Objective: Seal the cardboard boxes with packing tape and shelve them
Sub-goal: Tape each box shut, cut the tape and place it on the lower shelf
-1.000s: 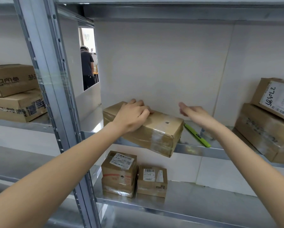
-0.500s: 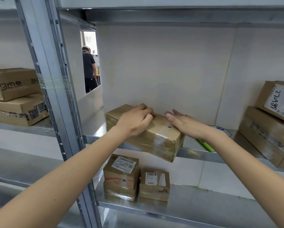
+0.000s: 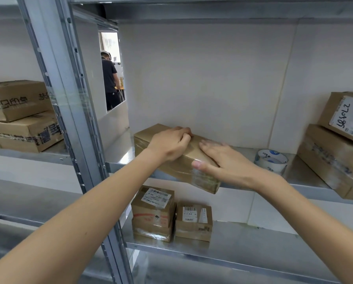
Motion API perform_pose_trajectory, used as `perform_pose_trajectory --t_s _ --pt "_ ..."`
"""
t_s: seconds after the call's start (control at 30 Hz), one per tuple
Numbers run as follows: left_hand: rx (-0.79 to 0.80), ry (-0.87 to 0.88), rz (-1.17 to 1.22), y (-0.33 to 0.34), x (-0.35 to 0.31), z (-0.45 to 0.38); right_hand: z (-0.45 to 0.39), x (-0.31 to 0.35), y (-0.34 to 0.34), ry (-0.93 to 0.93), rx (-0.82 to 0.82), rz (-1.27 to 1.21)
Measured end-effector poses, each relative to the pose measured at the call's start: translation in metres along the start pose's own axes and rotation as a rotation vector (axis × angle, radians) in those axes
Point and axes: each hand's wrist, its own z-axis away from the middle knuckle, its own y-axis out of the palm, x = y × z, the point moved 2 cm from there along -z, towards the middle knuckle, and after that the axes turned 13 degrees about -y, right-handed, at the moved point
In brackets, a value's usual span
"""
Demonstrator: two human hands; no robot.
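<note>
Here, at far left, two printed cartons (image 3: 22,115) are stacked on the neighbouring bay, beyond the steel upright (image 3: 69,103). Through a gap past it, a person in dark clothes (image 3: 109,78) stands with back turned.

The left hand (image 3: 170,143) rests on the far end of the long cardboard box (image 3: 179,169), fingers curled over its top rear edge and gripping it. This box lies on the middle shelf (image 3: 306,179), its long axis running from rear left to front right, so that its near corner overhangs the shelf lip. The right hand (image 3: 222,160) lies flat on the nearer end, fingers spread and slightly blurred, thumb against the front face; it pinches nothing. Both hands are in contact with the box; the right is nearer the overhanging corner, so the push needed to seat the box probably falls to it, directed rearward and leftward.

The box is plain brown and wrapped in glossy clear tape, wrinkled at the near end; it appears sealed.

To the right a packing tape roll (image 3: 270,160) sits on the same shelf, then stacked labelled parcels (image 3: 339,148). Below, small labelled boxes (image 3: 171,216) stand on the lower shelf.
</note>
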Motion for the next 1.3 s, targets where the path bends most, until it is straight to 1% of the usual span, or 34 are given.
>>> perform_pose_trajectory --t_s 0.13,0.33,0.37,0.47,0.53,0.57,0.63,0.67,0.73,0.77,0.8,0.83,0.87,0.9,0.97,1.0,1.03,1.07,1.1,1.17,1.23,1.3 --pt "-0.005 0.012 0.013 0.003 0.0 0.002 0.008 0.01 0.004 -0.054 -0.052 0.068" --pt "-0.009 -0.004 0.029 0.002 0.001 0.0 0.02 0.02 0.015 -0.214 -0.15 0.045" --pt "-0.013 0.004 0.029 0.003 0.001 0.001 0.021 0.02 0.017 -0.228 -0.176 0.055" --pt "-0.01 0.012 0.019 0.005 0.002 0.001 0.024 0.023 0.024 -0.292 -0.327 0.069" --pt "-0.011 0.005 0.013 0.003 0.003 -0.003 0.023 0.022 0.027 -0.314 -0.41 -0.014" --pt "-0.007 0.002 0.011 0.003 0.003 -0.003 0.023 0.023 0.022 -0.297 -0.43 -0.09" --pt "0.0 0.006 0.005 0.003 0.002 -0.002 0.024 0.018 0.011 -0.202 -0.453 -0.261" --pt "0.007 0.007 -0.004 0.003 0.003 -0.002 0.024 0.011 0.008 -0.11 -0.43 -0.317" --pt "0.008 0.009 -0.015 0.004 0.005 -0.001 0.023 -0.004 0.005 0.147 -0.323 -0.407" --pt "-0.004 0.008 -0.002 0.005 0.006 0.0 0.023 -0.009 0.007 0.233 -0.278 -0.466" --pt "-0.023 0.009 0.027 0.005 0.005 0.003 0.023 -0.013 0.009 0.273 -0.263 -0.518" --pt "-0.064 0.029 0.064 0.003 0.004 0.007 0.022 -0.015 0.009 0.282 -0.273 -0.547" --pt "-0.146 0.078 0.085 0.002 0.003 0.013 0.023 -0.015 0.007 0.281 -0.295 -0.573" --pt "-0.263 0.148 0.07 0.001 0.002 0.02 0.023 -0.014 0.003 0.285 -0.319 -0.628" --pt "-0.478 0.286 0.004 -0.005 -0.001 0.033 0.023 -0.019 -0.004 0.339 -0.353 -0.886" --pt "-0.525 0.333 0.008 -0.009 -0.001 0.037 0.023 -0.023 -0.007 0.392 -0.339 -1.034" --pt "-0.526 0.361 0.036 -0.016 -0.003 0.04 0.022 -0.029 -0.01 0.464 -0.298 -1.155" --pt "-0.482 0.369 0.075 -0.021 -0.006 0.039 0.019 -0.035 -0.013 0.55 -0.248 -1.257" --pt "-0.407 0.366 0.096 -0.023 -0.007 0.037 0.017 -0.039 -0.015 0.634 -0.202 -1.348" --pt "-0.258 0.327 0.014 -0.022 -0.007 0.029 0.013 -0.046 -0.018 0.721 -0.107 -1.456" --pt "-0.21 0.288 -0.097 -0.014 -0.006 0.021 0.01 -0.052 -0.022 0.717 0.002 -1.428" --pt "-0.232 0.273 -0.128 -0.008 -0.008 0.018 0.009 -0.059 -0.034 0.695 0.062 -1.235"
